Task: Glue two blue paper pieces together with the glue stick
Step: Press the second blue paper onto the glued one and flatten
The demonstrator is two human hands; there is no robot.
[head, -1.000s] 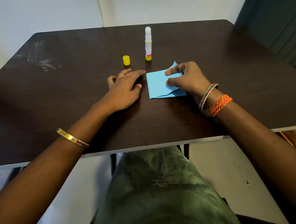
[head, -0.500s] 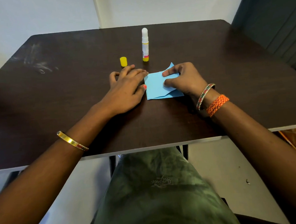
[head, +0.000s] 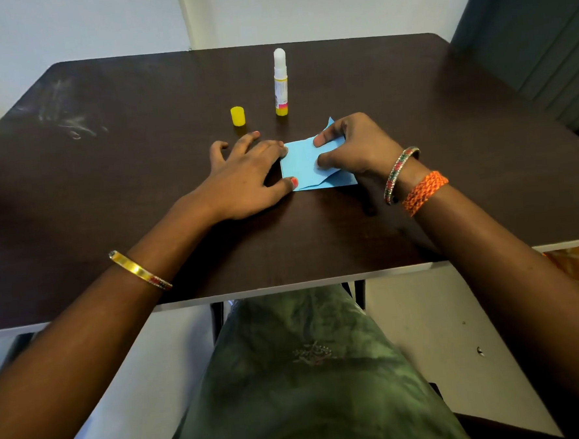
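Note:
Two blue paper pieces lie stacked on the dark table, the upper one askew over the lower. My right hand rests on their right half, with thumb and forefinger pressing down on the top piece. My left hand lies flat beside them, its fingertips and thumb touching the papers' left edge. The glue stick stands upright and uncapped behind the papers. Its yellow cap stands to its left.
Pale smudges mark the table's far left. A dark curtain hangs at the right. My green-clothed lap sits below the table's near edge.
My left hand slid right until its fingertips and thumb reached the papers' left edge. My right hand stayed on the papers.

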